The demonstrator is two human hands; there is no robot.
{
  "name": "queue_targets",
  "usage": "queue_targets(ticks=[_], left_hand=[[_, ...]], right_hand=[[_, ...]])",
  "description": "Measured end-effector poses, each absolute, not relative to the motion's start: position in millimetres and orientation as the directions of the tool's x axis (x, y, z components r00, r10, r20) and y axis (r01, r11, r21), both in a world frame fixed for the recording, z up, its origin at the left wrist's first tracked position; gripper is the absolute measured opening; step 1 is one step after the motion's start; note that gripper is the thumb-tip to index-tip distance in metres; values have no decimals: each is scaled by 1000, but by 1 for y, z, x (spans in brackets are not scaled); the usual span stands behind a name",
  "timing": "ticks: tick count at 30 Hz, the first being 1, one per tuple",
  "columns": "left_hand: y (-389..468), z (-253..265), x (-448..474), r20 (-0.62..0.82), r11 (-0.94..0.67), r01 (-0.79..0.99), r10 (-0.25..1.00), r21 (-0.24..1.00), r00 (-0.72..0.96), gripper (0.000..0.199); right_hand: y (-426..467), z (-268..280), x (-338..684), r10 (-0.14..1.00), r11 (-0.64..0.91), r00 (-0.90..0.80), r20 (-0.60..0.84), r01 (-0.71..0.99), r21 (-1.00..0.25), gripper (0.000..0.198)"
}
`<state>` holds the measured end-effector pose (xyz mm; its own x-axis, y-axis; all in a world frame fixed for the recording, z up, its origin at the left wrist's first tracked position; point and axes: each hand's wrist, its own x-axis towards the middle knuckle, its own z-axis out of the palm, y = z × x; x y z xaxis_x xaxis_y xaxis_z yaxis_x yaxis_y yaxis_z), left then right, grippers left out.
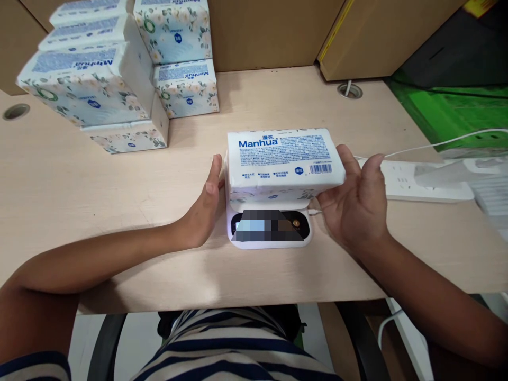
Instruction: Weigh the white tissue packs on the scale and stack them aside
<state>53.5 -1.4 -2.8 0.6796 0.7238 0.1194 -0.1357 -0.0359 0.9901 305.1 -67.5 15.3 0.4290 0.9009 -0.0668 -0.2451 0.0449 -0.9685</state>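
A white Manhua tissue pack (283, 159) with blue print rests on a small white digital scale (270, 244), its right end jutting past the platform. The scale's dark front panel is partly blurred. My left hand (206, 209) stands on edge along the left side, fingers straight and close to the pack and scale; whether it touches them I cannot tell. At the pack's right end is my right hand (357, 201), palm turned up and fingers spread. Some of its fingers are partly hidden by the pack, so contact there is unclear.
Several more tissue packs (91, 87) are stacked at the back left of the wooden desk (178, 280). A white power strip (428, 182) with cables lies to the right. Cardboard boxes (270, 34) line the back, and a cable hole (350, 91) sits near them.
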Motion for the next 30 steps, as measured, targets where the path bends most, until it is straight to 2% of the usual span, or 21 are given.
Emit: queue_targets(ticks=[8, 23, 30], left_hand=[[-1, -6, 54, 130, -34, -154, 727, 988, 675, 90], [0, -3, 52, 104, -41, -109, 738, 993, 667, 88], [0, -7, 50, 98, -51, -91, 752, 995, 651, 87]], right_hand=[[-67, 15, 306, 901, 59, 428, -67, -275, -960, 57], [-65, 11, 309, 887, 100, 460, -38, -271, -957, 64], [-63, 8, 313, 872, 115, 489, -32, -267, -957, 57]])
